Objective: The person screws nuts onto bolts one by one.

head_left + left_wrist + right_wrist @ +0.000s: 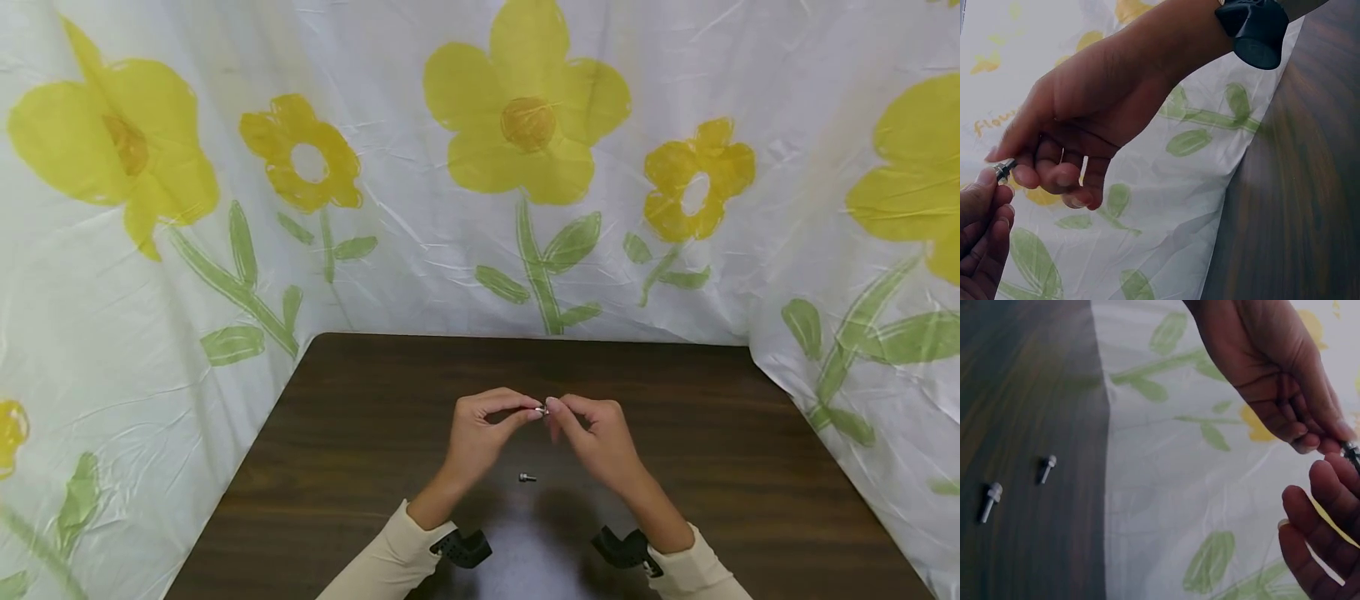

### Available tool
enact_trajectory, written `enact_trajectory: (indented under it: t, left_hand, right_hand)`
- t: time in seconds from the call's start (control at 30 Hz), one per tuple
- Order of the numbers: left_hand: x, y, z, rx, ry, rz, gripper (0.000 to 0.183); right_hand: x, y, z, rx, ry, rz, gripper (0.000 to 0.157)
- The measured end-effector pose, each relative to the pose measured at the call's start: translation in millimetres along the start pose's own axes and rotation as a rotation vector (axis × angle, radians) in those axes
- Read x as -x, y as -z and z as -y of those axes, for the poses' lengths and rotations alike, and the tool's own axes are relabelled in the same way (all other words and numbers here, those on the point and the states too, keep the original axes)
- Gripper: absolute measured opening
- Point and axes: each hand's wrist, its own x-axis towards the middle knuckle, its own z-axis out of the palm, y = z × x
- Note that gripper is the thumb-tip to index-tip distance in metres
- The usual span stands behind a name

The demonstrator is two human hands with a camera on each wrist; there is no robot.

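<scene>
Both hands meet above the table, fingertips close together on a small metal bolt (542, 411). My left hand (480, 429) pinches one end between thumb and forefinger. The other end is pinched by my right hand (602, 433), whose fingertips cover part of it. In the left wrist view, the bolt (1004, 169) looks dark and threaded between the fingertips. Another bolt (527, 477) lies on the table below the hands. Two bolts show in the right wrist view: a nearer one (990, 501) with a wide collar below its head, and a smaller-looking one (1047, 468).
A dark wood-grain table (360, 500) spreads under the hands. White cloth with yellow flowers (405, 275) hangs along its back and sides. Each forearm wears a light sleeve (397, 550) and a black wrist camera (462, 550).
</scene>
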Motion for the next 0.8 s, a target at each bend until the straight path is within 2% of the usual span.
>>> enact_trajectory:
  t: [0.07, 0.23, 0.37, 0.5, 0.8]
  left_hand:
    - [0.7, 0.1, 0.3, 0.0, 0.001, 0.002, 0.008]
    - [0.5, 1.1, -0.4, 0.002, 0.005, -0.01, 0.008]
    - [-2.4, 2.3, -2.4, 0.014, 0.003, -0.014, 0.008]
    - [-3.5, 2.5, -3.8, 0.018, -0.005, -0.01, 0.007]
    - [-1.7, 0.8, -4.4, 0.018, -0.02, 0.004, 0.006]
  right_hand:
    - [0.7, 0.4, -0.5, 0.001, -0.007, 0.002, 0.037]
    - [1.5, 2.6, -2.0, -0.056, 0.023, -0.015, 0.018]
    - [-0.3, 3.6, -1.7, -0.093, 0.077, -0.012, 0.029]
    - [-1.2, 2.9, -1.4, -0.122, 0.088, 0.0, 0.027]
    - [-0.5, -0.6, -1.1, -0.03, 0.031, 0.007, 0.023]
